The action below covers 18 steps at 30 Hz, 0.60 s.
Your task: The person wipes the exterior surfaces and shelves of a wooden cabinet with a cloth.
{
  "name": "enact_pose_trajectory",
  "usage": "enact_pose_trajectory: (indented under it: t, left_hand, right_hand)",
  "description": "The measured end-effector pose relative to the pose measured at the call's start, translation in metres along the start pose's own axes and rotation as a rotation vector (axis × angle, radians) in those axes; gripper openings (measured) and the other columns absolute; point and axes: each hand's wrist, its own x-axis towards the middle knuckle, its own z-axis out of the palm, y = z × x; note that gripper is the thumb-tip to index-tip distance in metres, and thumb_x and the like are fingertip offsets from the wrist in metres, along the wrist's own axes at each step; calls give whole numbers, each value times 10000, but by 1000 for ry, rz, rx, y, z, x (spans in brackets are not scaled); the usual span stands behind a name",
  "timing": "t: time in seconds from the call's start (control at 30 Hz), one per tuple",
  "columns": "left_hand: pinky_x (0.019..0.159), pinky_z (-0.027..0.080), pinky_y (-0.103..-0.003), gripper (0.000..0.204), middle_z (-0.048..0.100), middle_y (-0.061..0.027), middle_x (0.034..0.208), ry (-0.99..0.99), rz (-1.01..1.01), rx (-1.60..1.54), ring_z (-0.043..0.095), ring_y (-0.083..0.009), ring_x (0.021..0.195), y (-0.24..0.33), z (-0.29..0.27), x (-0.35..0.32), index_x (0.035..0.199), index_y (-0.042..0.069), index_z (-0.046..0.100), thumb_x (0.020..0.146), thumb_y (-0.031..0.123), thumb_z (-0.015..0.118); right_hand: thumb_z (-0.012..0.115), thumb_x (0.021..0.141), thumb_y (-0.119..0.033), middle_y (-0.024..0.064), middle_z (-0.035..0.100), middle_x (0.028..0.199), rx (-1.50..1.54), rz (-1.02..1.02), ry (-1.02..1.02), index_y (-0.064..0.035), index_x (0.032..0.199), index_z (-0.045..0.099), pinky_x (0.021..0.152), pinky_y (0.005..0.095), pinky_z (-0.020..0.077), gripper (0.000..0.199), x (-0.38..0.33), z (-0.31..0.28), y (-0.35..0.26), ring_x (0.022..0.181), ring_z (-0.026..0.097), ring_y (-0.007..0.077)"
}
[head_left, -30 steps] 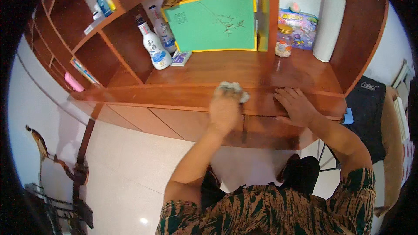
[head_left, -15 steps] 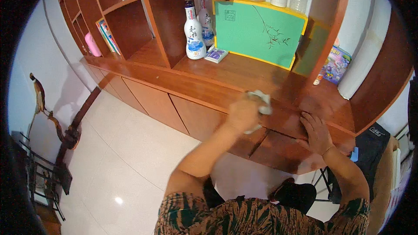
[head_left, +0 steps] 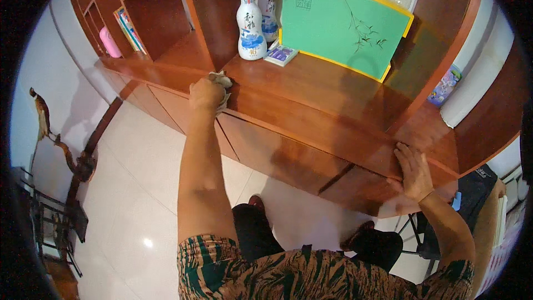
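Note:
My left hand (head_left: 206, 94) is closed around a crumpled pale cloth (head_left: 221, 80), pressed on the brown wooden ledge (head_left: 266, 104) along the cabinet front. Part of the cloth sticks out past my fingers, by the foot of an upright divider. At the ledge's right end, my right hand (head_left: 413, 172) lies with fingers stretched out on the wood, holding nothing. Behind the left hand stand two white bottles with blue patterns; the front white bottle (head_left: 251, 30) has a dark cap. A small purple-and-white box (head_left: 281, 54) lies beside it.
A green board with a yellow edge (head_left: 338, 28) leans inside the shelf. White rolls, one a long white roll (head_left: 474, 86), stand to the right. A pink case (head_left: 110, 42) and books (head_left: 130, 30) fill the left compartments. A black bag (head_left: 472, 189) sits by the right end.
My left hand has swept the cloth leftward along the ledge, from near the right hand to below the bottles. The right hand stays on the ledge. The view has shifted slightly.

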Motion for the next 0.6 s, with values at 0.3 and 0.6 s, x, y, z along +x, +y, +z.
enact_pose_trajectory:
  t: [0.3,0.6]
  left_hand:
    - [859,497,-386,323,681,-60,1063,206,337,5,547,-328,1004,21,21,-76,1007,173,715,689,224,730]
    - [868,495,-408,236,657,-83,1032,89,645,-136,525,-307,1091,82,55,-155,980,121,701,766,218,677]
  right_hand:
    - [742,717,-353,211,454,1334,-13,-7,21,58,1275,481,1013,502,339,740,-1,8,0,1180,439,398]
    - [697,770,-204,194,538,1183,178,168,215,-15,1176,554,913,466,404,470,0,9,-55,1069,504,382]
